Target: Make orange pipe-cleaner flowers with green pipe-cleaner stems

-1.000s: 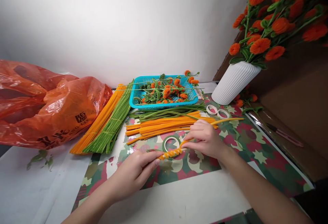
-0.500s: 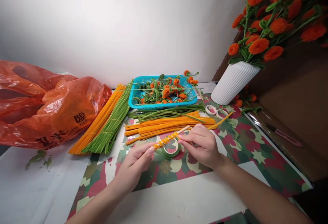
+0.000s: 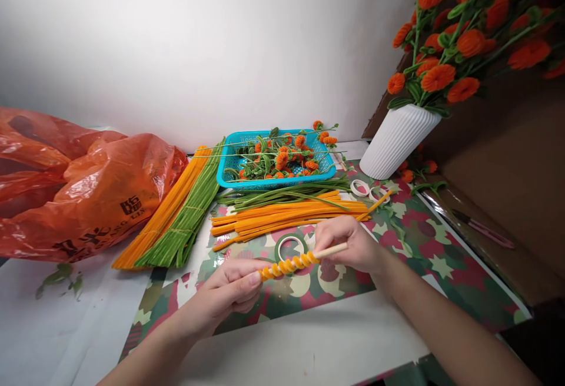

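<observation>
A thin pale wooden stick (image 3: 333, 250) lies nearly level between my hands, with an orange fuzzy stem (image 3: 289, 266) coiled around it in a loose spiral. My left hand (image 3: 233, 289) pinches the left end of the coil and stick. At the coil's right end, my right hand (image 3: 346, 242) has its fingers closed around the orange stem, and the stick's bare end reaches across in front of them. Just behind the coil, a roll of green tape (image 3: 290, 246) lies on the patterned mat (image 3: 348, 298).
Orange stems (image 3: 282, 221) and green stems (image 3: 282, 196) lie behind my hands, before a blue basket (image 3: 278, 185) of small flowers. Bundled stems (image 3: 185, 215) and a red plastic bag (image 3: 106, 192) are left. White tape rolls (image 3: 360, 187) and a white vase (image 3: 397, 142) stand right.
Both hands and the stick have moved a little toward me. The stick now tilts less, and the green tape roll shows behind the coil. The whole view has shifted slightly.
</observation>
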Demonstrator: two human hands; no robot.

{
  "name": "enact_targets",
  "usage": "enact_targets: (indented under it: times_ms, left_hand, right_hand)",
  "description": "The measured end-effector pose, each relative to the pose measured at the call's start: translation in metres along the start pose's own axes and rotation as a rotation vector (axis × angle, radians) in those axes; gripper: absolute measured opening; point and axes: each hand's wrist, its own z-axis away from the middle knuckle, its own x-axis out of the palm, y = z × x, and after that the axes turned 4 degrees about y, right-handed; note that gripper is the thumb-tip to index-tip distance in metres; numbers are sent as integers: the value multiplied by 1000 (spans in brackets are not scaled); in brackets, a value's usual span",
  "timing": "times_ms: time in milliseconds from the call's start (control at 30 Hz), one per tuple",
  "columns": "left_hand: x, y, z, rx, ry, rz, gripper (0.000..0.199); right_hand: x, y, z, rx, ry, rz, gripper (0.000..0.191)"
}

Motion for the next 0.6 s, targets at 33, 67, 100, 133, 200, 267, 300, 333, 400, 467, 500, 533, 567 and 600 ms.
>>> enact_targets:
  times_ms: [33, 67, 100, 133, 200, 267, 300, 333, 400, 467, 500, 533, 567, 600]
  left_hand:
    - [0, 2, 1, -4, -4, -64, 39]
    - [0, 5, 2, -3, 4, -136, 40]
    - [0, 8, 3, 2, 12, -214, 40]
    - [1, 12, 3, 8, 24, -294, 38]
    - [3, 19, 5, 21, 15, -434, 33]
    - [4, 23, 6, 36, -3, -549, 31]
    - [4, 25, 6, 48, -1, -599, 30]
    - [3, 25, 7, 67, 13, -642, 29]
    - [1, 24, 9, 108, 54, -707, 28]
    - [-1, 23, 10, 140, 76, -750, 28]
    - [-2, 23, 10, 153, 83, -768, 27]
    - [-2, 22, 10, 164, 91, -785, 26]
    - [-2, 22, 10, 173, 103, -800, 25]
    - [-3, 22, 10, 183, 122, -810, 23]
  right_hand:
    - [-2, 0, 0, 28, -25, -6, 16]
    - [-3, 0, -1, 55, -50, -1, 17]
    - [-4, 0, -1, 78, -76, 14, 19]
    - [-5, 0, -1, 96, -101, 35, 20]
    - [-6, 2, -1, 117, -158, 84, 21]
    - [-8, 4, -1, 121, -197, 145, 21]
    - [-8, 5, -1, 121, -202, 179, 20]
    - [-8, 6, -1, 122, -202, 213, 20]
    - [-8, 7, -1, 121, -191, 262, 20]
    - [-8, 7, -1, 121, -195, 288, 19]
    - [-8, 7, -1, 119, -203, 303, 18]
    - [-7, 7, -1, 116, -213, 327, 17]
    - [-6, 7, 0, 109, -221, 365, 16]
    - [-5, 7, 0, 98, -219, 420, 15]
